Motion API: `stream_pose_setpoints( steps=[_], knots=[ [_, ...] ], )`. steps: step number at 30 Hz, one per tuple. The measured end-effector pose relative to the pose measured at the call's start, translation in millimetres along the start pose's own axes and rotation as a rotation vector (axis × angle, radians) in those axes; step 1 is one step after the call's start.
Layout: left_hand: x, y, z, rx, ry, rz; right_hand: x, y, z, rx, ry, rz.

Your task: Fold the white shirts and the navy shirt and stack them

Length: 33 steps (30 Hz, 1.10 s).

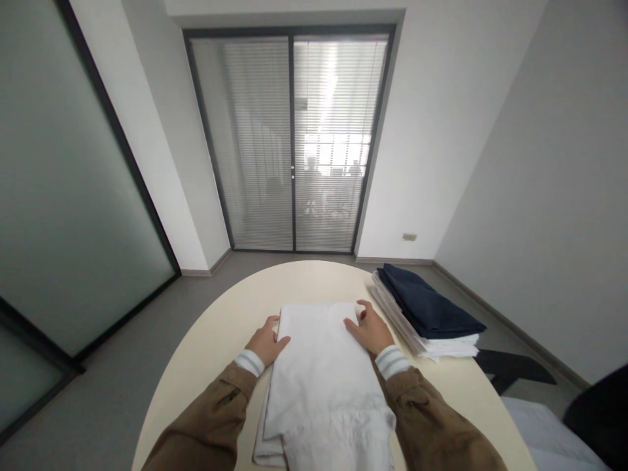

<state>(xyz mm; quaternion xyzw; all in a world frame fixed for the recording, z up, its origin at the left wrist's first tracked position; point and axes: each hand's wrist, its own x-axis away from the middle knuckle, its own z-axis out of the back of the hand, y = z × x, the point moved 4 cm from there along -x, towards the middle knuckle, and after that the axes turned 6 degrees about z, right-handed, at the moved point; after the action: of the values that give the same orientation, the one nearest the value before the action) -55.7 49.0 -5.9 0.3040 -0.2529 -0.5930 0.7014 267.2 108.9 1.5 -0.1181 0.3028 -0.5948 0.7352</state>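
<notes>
A folded white garment (321, 373) lies lengthwise on a round cream table (230, 320), its near end hanging towards me. My left hand (267, 340) rests on the garment's left edge near the far end, fingers laid flat on the cloth. On the right edge, at about the same height, my right hand (370, 327) presses down with fingers spread. Both arms wear brown sleeves with striped white cuffs.
A stack of folded white cloths topped by a dark navy one (426, 307) sits at the table's right edge. A dark chair (510, 369) stands beyond it on the right. Glass doors with blinds (294, 144) close the far wall; grey floor surrounds the table.
</notes>
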Motion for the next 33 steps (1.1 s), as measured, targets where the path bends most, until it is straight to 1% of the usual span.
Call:
stream_pose_setpoints(
  steps=[1, 3, 5, 6, 7, 8, 9, 11, 12, 15, 17, 18, 19, 21, 22, 23, 24, 26, 28, 30, 31, 33],
  knots=[
    [2.3, 0.6, 1.0, 0.009, -0.046, 0.038, -0.6, 2.3, 2.7, 0.0, -0.066, -0.06],
    [7.8, -0.8, 0.9, 0.037, -0.181, 0.15, -0.4, 5.9, 7.8, -0.009, -0.23, -0.133],
    [13.8, -2.9, -2.6, 0.1, -0.354, 0.233, 2.3, 7.5, 11.3, -0.029, -0.429, -0.152],
    [16.0, -3.5, -4.7, 0.142, -0.423, 0.246, 4.6, 7.8, 12.7, -0.037, -0.523, -0.154],
    [17.0, -4.0, -6.4, 0.186, -0.466, 0.241, 7.0, 8.2, 13.7, -0.041, -0.602, -0.161],
    [16.6, -4.6, -7.6, 0.224, -0.482, 0.225, 9.1, 8.6, 14.5, -0.042, -0.654, -0.171],
    [15.0, -5.3, -8.3, 0.254, -0.473, 0.206, 10.4, 8.8, 14.6, -0.046, -0.678, -0.176],
    [9.7, -7.2, -8.8, 0.286, -0.404, 0.178, 10.1, 8.1, 12.1, -0.063, -0.649, -0.157],
    [7.1, -8.2, -9.4, 0.303, -0.372, 0.173, 8.5, 7.3, 9.8, -0.067, -0.597, -0.133],
    [3.4, -7.9, -15.2, 0.482, -0.366, 0.14, 0.6, 6.1, 3.3, -0.023, -0.342, -0.058],
    [5.3, -4.4, -18.4, 0.618, -0.355, 0.031, -3.5, 7.9, 0.5, -0.001, -0.205, -0.039],
    [7.5, -2.2, -18.7, 0.629, -0.322, -0.047, -4.7, 9.5, -0.4, -0.014, -0.178, -0.036],
    [10.4, -0.2, -18.2, 0.588, -0.262, -0.125, -5.3, 11.5, -0.3, -0.039, -0.172, -0.038],
    [17.4, 3.0, -15.8, 0.433, -0.109, -0.228, -4.2, 16.1, 2.1, -0.099, -0.231, -0.071],
    [20.8, 3.9, -14.5, 0.36, -0.042, -0.242, -2.1, 18.1, 3.7, -0.117, -0.298, -0.099],
    [23.6, 4.1, -13.4, 0.307, -0.001, -0.232, 1.1, 19.5, 5.4, -0.12, -0.383, -0.128],
    [25.6, 3.5, -12.9, 0.275, 0.01, -0.204, 5.2, 19.9, 6.9, -0.113, -0.474, -0.153],
    [27.4, 0.7, -13.4, 0.251, -0.037, -0.138, 14.3, 18.1, 9.1, -0.093, -0.628, -0.167],
    [26.5, -2.1, -14.7, 0.256, -0.1, -0.118, 21.2, 14.0, 8.9, -0.087, -0.69, -0.14],
    [23.5, -3.8, -15.7, 0.279, -0.115, -0.142, 24.4, 10.2, 5.3, -0.109, -0.667, -0.112],
    [21.6, -4.4, -16.5, 0.294, -0.108, -0.153, 24.4, 9.1, 3.2, -0.119, -0.618, -0.106],
    [18.3, -5.0, -19.7, 0.329, -0.091, -0.156, 21.7, 8.6, 1.3, -0.125, -0.442, -0.106]
  ],
)
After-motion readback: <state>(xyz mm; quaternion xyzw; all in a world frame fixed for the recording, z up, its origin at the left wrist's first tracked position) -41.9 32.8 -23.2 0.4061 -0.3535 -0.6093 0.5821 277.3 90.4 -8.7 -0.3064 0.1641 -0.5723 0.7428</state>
